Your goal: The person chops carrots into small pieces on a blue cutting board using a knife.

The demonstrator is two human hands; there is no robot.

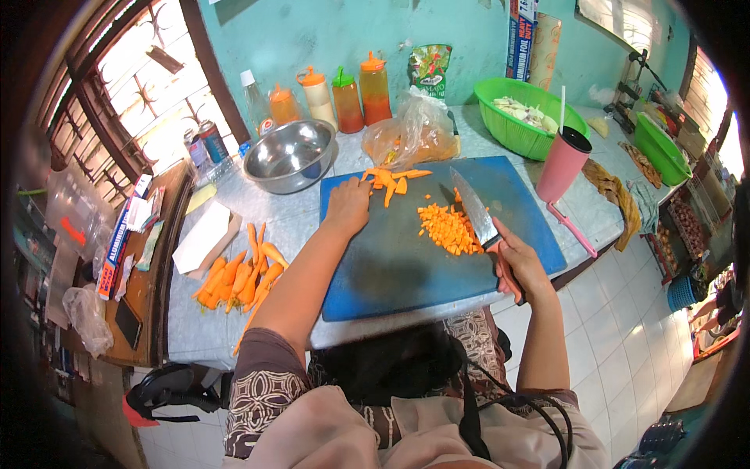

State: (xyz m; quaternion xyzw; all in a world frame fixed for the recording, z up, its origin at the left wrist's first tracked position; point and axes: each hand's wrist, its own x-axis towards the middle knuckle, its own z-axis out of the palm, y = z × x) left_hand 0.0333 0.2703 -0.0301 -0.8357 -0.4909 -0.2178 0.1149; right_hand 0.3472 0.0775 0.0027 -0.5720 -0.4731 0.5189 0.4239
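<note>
My right hand (518, 264) grips the handle of a kitchen knife (471, 202), its blade lying along the right side of a heap of diced carrot (446, 228). The dice rest on a blue cutting board (381, 293). My left hand (350, 205) is at the board's far left edge, beside long carrot pieces (388, 182). Its fingertips point away from me and are partly hidden, so whether they hold a piece cannot be told. Left of my left forearm, several whole carrots (237, 281) lie on the table (202, 328).
A steel bowl (290, 158), squeeze bottles (348, 105) and a plastic bag of food (413, 140) stand behind the board. To the right are a green basket (504, 126) of pale sliced vegetables, a pink tumbler (562, 167) with a straw, and a pink-handled peeler (571, 228).
</note>
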